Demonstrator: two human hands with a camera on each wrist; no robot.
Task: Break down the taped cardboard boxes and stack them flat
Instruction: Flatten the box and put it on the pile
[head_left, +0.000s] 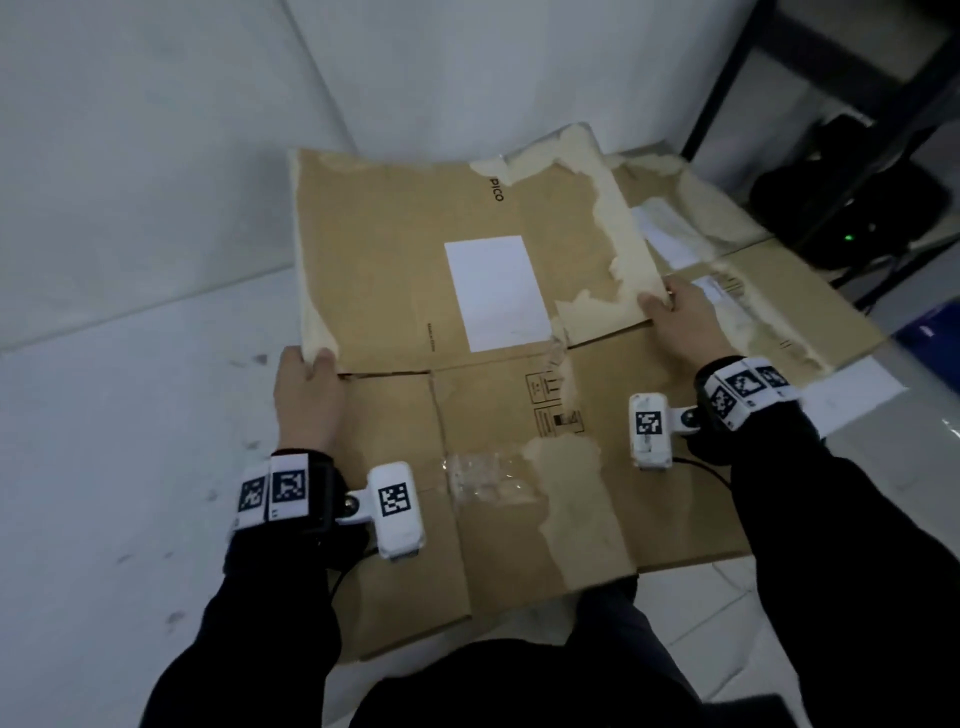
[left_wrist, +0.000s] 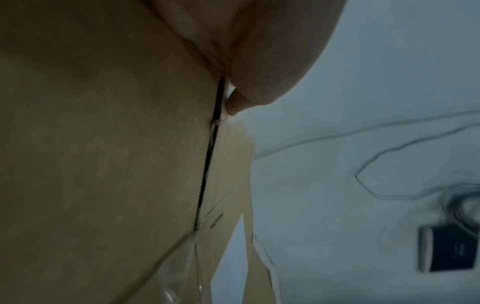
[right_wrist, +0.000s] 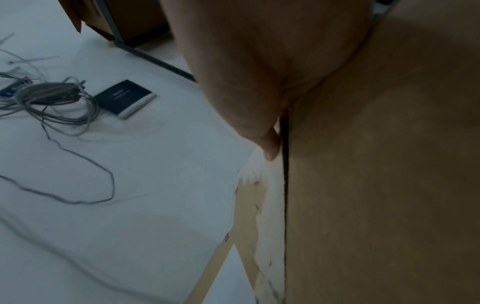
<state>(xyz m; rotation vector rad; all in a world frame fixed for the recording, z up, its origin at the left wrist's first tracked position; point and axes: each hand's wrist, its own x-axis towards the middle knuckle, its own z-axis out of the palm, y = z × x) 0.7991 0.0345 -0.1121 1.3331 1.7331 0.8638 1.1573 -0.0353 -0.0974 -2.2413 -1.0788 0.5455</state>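
A flattened brown cardboard box (head_left: 415, 270) with a white label and torn paper patches is held above the floor in front of me. My left hand (head_left: 306, 384) grips its left edge beside a flap slit, thumb on top. My right hand (head_left: 675, 317) grips the right edge the same way. In the left wrist view the left hand (left_wrist: 241, 67) pinches the board (left_wrist: 103, 144) at the slit. In the right wrist view the right hand (right_wrist: 259, 82) pinches the board (right_wrist: 376, 164). A second flattened box (head_left: 769, 291) lies on the floor under the right side.
White walls meet in a corner (head_left: 322, 78) behind the box. A dark shelf frame (head_left: 810, 130) and black gear stand at the back right. Grey cables (right_wrist: 52, 98) and a small dark booklet (right_wrist: 124, 98) lie on the white floor (head_left: 130, 415). Crumpled clear tape (head_left: 483, 478) sticks to the near flap.
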